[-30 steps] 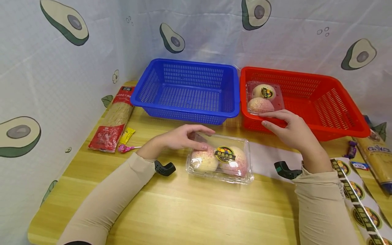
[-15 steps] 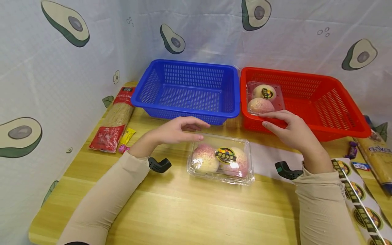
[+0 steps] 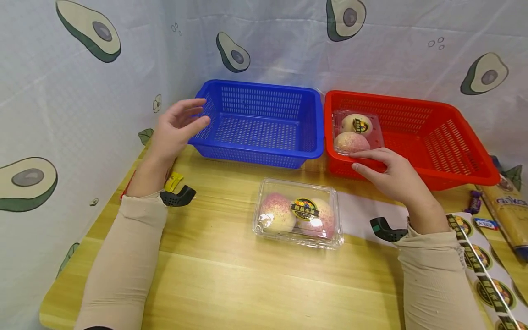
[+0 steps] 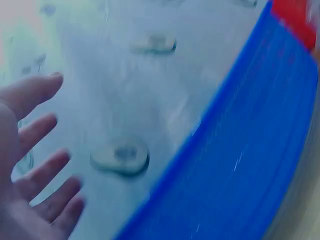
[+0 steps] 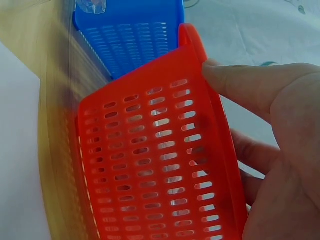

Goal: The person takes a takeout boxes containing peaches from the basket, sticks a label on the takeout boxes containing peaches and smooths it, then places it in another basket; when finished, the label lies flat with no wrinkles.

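My left hand (image 3: 178, 126) is beside the left end of the blue basket (image 3: 255, 150), fingers spread and holding nothing; the left wrist view shows the hand (image 4: 37, 165) apart from the basket wall. My right hand (image 3: 392, 176) holds the front rim of the red basket (image 3: 437, 176): in the right wrist view the thumb (image 5: 245, 87) lies on the rim and the fingers are behind it. A lidded clear plastic box (image 3: 298, 213) with two pink-and-yellow peach-like fruits and a round label sits on the table. A similar labelled box (image 3: 357, 130) lies inside the red basket.
Yellow candy (image 3: 173, 181) and a mostly hidden red packet (image 3: 128, 185) lie near my left forearm. At right are a label sheet (image 3: 486, 266), purple candy (image 3: 474, 201) and a yellow bag (image 3: 507, 215). Printed cloth (image 3: 280, 41) hangs behind the baskets.
My left hand has lifted away from the clear box on the table and moved left and up to the blue basket's left end. The right hand has stayed at the red rim.
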`<state>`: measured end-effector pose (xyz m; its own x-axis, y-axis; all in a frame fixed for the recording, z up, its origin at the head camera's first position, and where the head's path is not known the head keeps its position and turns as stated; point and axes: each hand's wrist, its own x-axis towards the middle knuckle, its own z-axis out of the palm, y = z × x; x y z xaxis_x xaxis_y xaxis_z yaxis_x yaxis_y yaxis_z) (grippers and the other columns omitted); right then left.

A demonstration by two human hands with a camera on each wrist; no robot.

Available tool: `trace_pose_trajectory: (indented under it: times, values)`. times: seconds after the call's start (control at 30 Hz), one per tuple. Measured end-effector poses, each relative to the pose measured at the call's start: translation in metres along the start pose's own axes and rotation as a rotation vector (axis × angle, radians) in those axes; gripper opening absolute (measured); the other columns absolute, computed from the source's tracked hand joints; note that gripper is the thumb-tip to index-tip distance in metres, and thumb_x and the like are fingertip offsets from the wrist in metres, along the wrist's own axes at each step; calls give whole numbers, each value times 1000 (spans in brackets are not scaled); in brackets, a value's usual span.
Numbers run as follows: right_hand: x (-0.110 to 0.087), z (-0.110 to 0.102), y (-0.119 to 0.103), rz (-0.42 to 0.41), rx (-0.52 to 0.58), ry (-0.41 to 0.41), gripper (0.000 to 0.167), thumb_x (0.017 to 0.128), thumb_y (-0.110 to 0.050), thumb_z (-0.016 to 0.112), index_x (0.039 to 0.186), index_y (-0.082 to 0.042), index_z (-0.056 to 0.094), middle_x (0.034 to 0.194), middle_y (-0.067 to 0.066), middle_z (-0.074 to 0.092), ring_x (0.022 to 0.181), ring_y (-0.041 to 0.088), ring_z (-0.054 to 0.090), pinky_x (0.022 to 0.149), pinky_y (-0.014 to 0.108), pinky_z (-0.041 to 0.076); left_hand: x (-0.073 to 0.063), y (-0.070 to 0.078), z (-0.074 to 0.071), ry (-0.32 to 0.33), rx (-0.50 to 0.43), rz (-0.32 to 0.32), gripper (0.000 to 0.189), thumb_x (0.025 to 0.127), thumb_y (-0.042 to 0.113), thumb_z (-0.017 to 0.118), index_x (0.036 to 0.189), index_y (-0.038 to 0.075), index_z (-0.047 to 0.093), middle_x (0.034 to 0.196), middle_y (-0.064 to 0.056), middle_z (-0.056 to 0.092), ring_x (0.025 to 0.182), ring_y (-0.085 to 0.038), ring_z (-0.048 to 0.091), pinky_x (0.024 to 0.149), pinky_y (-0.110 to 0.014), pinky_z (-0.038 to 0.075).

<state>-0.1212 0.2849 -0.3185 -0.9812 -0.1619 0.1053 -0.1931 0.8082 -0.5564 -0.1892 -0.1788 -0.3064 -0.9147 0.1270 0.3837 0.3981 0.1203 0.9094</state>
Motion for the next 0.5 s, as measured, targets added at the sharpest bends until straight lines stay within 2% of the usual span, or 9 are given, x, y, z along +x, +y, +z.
trace_pose_trajectory:
  times: [0.07, 0.13, 0.23, 0.33, 0.43, 0.5]
  values:
    - [1, 0, -1, -3, -3, 2, 40, 99, -34, 67, 133, -14, 66, 132, 16, 57, 126, 40, 44, 102, 69, 33, 2, -6, -14, 95, 95, -66, 50, 93, 25, 74, 141, 17, 60, 146, -3, 52, 135, -24, 43, 110, -37, 39]
    - [1, 0, -2, -4, -5, 4, 40, 98, -34, 67, 133, -13, 66, 132, 16, 57, 127, 40, 44, 102, 70, 33, 4, -16, -24, 123, 177, -150, 60, 93, 35, 74, 148, 22, 53, 152, -1, 45, 139, -23, 38, 113, -40, 35]
    - [0, 0, -3, 2, -7, 4, 40, 98, -34, 67, 132, -13, 66, 132, 17, 57, 127, 41, 43, 102, 70, 33, 5, -29, -32, 77, 219, -286, 77, 90, 45, 74, 156, 26, 39, 159, -3, 36, 145, -24, 30, 118, -44, 27]
    - [0, 0, -4, 6, -7, 1, 41, 99, -35, 66, 133, -12, 66, 133, 17, 57, 127, 41, 43, 103, 70, 32, 7, -37, -31, 6, 212, -399, 88, 87, 49, 76, 160, 31, 30, 164, -5, 24, 149, -27, 22, 119, -47, 23]
    - [1, 1, -4, 4, -6, 4, 41, 98, -35, 67, 132, -12, 66, 133, 17, 57, 128, 41, 43, 103, 70, 32, 8, -43, -29, -40, 208, -467, 91, 86, 51, 77, 160, 37, 26, 167, -4, 15, 151, -28, 17, 119, -49, 21]
    - [1, 1, -5, -2, -6, 7, 40, 98, -34, 67, 132, -12, 66, 133, 17, 57, 128, 40, 43, 103, 70, 32, 9, -45, -29, -48, 202, -487, 91, 87, 49, 77, 160, 40, 24, 168, -3, 12, 151, -30, 16, 119, -52, 21]
